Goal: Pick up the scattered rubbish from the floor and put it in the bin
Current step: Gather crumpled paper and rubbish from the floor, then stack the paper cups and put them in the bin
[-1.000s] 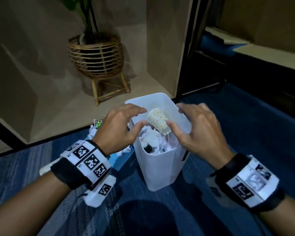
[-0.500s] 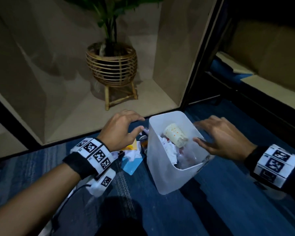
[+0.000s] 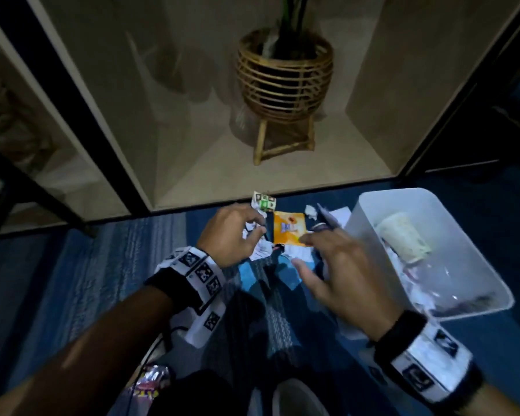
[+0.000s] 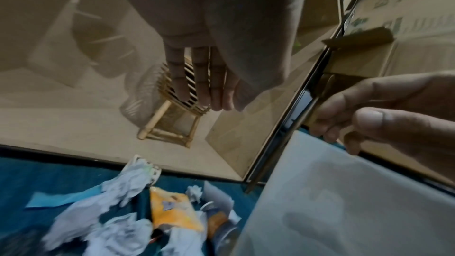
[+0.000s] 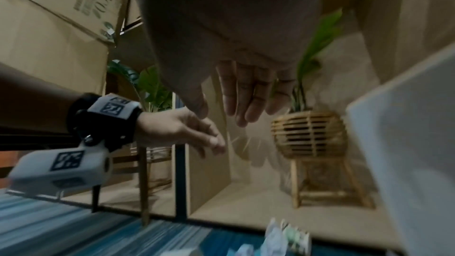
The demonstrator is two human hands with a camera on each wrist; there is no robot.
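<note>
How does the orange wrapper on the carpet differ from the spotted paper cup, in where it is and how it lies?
The orange wrapper lies flat on the blue carpet, outside the bin, among crumpled paper scraps; the spotted paper cup is already inside the bin, on its side atop other rubbish. The wrapper is a thin, bright sheet; the cup is a pale, rounded tube. Neither is held: the left hand and right hand hover empty above the pile.

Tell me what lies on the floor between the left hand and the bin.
Head view: an orange packet and crumpled white paper lie between the left hand and the bin.
</note>
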